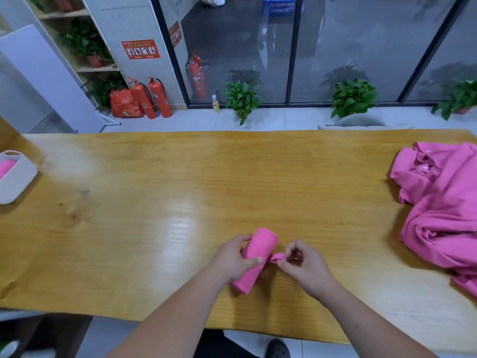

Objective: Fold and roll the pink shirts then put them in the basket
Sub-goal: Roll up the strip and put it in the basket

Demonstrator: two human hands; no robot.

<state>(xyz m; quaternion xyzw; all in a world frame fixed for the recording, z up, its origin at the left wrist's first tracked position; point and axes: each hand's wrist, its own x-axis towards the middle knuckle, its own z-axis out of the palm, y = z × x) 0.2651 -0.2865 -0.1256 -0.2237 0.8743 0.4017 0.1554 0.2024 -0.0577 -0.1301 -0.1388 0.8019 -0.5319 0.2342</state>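
A tightly rolled pink shirt (262, 248) lies on the wooden table (154, 202) near its front edge. My left hand (233, 257) grips the roll around its middle, thumb on top. My right hand (303, 267) pinches a small loose flap of pink fabric (276, 258) sticking out of the roll's right side. A pile of unfolded pink shirts (444, 205) is heaped at the table's right edge. A light grey basket (19, 177) stands at the far left edge, with pink cloth showing inside it.
Beyond the table's far edge are a grey chair back (361, 122), potted plants (241, 99) and red fire extinguishers (152, 98) on the floor by a glass wall. A dark shoe (277, 348) shows below the front edge.
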